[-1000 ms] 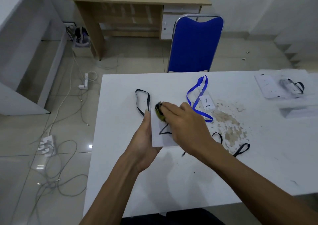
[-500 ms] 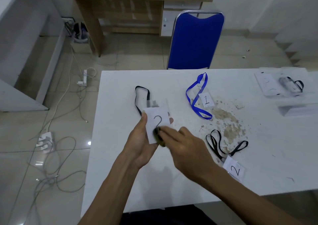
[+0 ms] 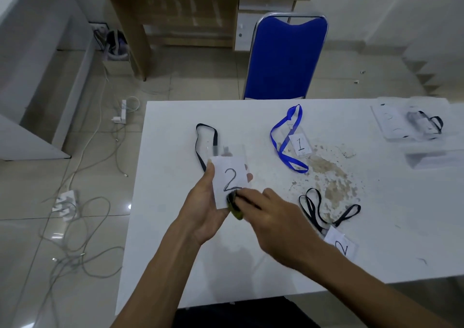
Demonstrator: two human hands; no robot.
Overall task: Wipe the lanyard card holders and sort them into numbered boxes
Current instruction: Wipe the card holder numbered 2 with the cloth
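Gripping a card holder marked 2, the left hand lifts it off the surface; right hand presses a clutched cloth against its lower edge.

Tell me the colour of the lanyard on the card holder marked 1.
Blue lanyard, clearest in the head view.

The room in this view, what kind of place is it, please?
Probably a plain office or workroom: a white table, a blue chair, a wooden desk by the wall, and cables on the tiled floor.
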